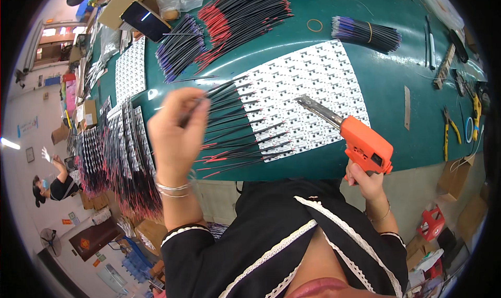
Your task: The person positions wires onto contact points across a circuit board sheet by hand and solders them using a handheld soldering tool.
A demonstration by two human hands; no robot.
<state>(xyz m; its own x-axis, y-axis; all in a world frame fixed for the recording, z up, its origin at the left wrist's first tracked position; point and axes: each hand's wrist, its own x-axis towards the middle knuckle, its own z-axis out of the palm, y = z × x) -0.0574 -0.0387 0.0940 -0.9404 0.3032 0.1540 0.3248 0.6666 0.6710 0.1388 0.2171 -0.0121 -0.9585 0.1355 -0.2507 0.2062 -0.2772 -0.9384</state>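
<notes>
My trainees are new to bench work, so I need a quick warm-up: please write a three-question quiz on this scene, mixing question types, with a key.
1. Multiple choice: which hand grips the orange pistol-shaped tool?
A) Left
B) Right
C) Both

2. True or false: the phone lies to the right of the banded wire bundle.

3. Fill in the blank: in the picture, the row of black wires overlaps the ____ edge of the large white panel.

Key:
1. B; the right hand holds it by the handle.
2. False; it lies to the left.
3. left
</notes>
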